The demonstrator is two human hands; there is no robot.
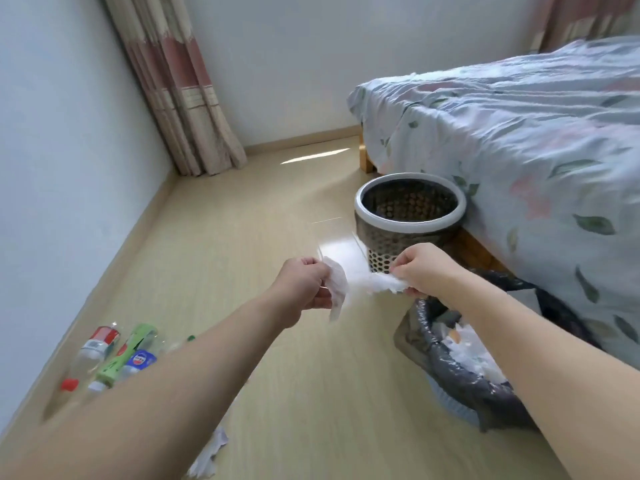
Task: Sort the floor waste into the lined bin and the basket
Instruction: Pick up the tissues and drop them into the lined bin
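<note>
My left hand (304, 285) pinches a white tissue (336, 285) that hangs down in the air. My right hand (420, 268) grips a second crumpled white tissue (384, 284) just above the near rim of the lined bin (453, 372), whose dark bag holds white paper scraps. The perforated basket (408, 216) with a white rim stands beyond my hands beside the bed and looks empty. Several plastic bottles (110, 358) lie on the floor at the lower left, partly hidden by my left forearm. More white paper scraps (207, 459) lie on the floor at the bottom edge.
A bed (519, 140) with a floral cover fills the right side, close behind both containers. A wall runs along the left, with a curtain (176, 88) in the far corner. Light wooden floor (263, 220) stretches between wall and bed.
</note>
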